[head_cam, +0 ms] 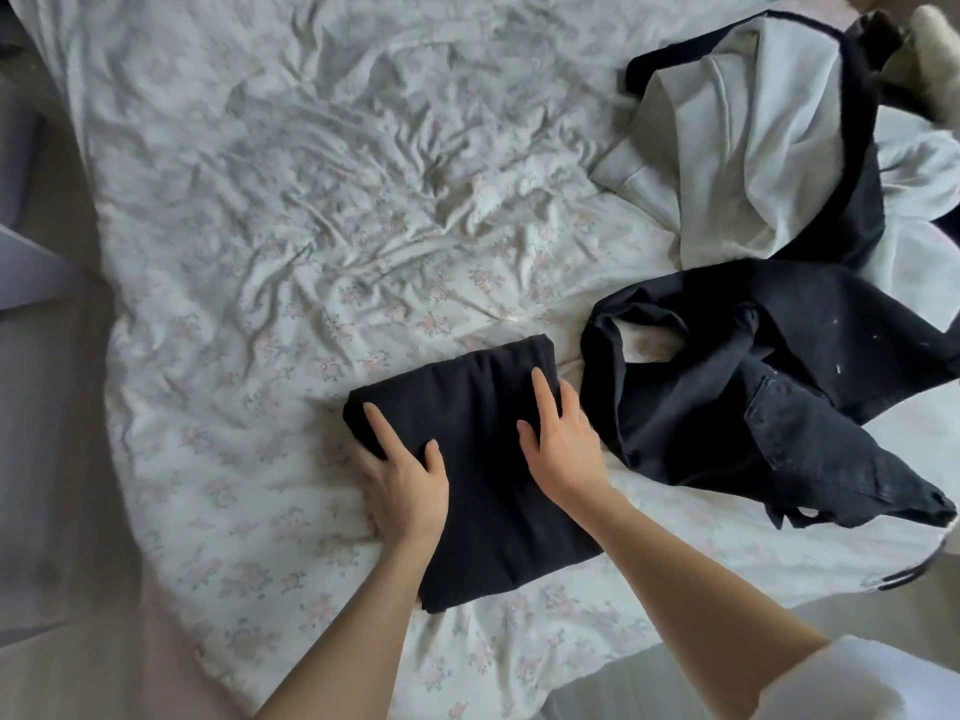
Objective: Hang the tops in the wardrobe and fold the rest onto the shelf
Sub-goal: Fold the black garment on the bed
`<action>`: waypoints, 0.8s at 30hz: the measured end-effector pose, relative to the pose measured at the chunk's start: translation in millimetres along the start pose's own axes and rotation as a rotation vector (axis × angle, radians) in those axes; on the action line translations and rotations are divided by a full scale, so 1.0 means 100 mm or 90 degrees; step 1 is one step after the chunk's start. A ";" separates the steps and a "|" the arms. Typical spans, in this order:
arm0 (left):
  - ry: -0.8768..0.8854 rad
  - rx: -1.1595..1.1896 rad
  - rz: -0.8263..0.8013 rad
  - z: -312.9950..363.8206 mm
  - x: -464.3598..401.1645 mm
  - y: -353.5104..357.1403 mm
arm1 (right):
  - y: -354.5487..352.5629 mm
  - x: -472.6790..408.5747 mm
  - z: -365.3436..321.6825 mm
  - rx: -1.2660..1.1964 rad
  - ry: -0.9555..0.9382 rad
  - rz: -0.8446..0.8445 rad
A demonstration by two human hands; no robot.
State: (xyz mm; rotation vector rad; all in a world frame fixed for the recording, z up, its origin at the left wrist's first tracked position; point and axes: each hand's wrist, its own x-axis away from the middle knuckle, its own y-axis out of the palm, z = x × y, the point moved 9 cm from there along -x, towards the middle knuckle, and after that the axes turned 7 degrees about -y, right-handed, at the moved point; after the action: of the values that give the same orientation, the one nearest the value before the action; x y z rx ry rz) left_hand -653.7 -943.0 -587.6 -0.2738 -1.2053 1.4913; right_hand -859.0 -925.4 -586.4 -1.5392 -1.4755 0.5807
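Folded black garment [483,459] lies near the bed's [260,226] near edge, long axis running from that edge away toward the far side. Both hands are on it: left hand [402,478] curls over its left edge, fingers spread, thumb on top; right hand [563,444] lies flat along its right side, fingers straight. Looks ready to lift. Black jeans [769,402] sit just beside, white top [748,142] toward the far right corner.
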 end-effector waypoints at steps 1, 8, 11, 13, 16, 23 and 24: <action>0.009 -0.028 -0.001 -0.05 -0.01 0.06 | 0.05 -0.01 0.03 0.001 -0.010 -0.006; 0.052 -0.035 -0.003 -0.19 0.02 0.21 | 0.17 -0.01 0.15 -0.007 -0.044 -0.023; 0.081 -0.036 0.005 -0.16 0.00 0.18 | 0.15 -0.02 0.08 0.005 -0.101 -0.001; 0.093 -0.026 0.012 -0.15 0.00 0.16 | 0.13 -0.03 0.04 0.003 -0.125 0.012; 0.104 -0.011 0.023 -0.13 0.00 0.14 | 0.13 -0.05 0.02 0.004 -0.141 0.029; 0.090 0.009 0.001 -0.15 -0.11 0.17 | 0.23 -0.15 0.13 -0.036 -0.090 -0.036; 0.087 0.010 0.003 -0.14 -0.11 0.17 | 0.23 -0.16 0.13 -0.034 -0.088 -0.043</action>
State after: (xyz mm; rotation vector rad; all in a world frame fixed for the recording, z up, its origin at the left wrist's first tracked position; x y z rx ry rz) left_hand -649.8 -942.1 -612.5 -0.3632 -1.0842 1.4617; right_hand -859.9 -934.1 -616.1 -1.5095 -1.6529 0.6226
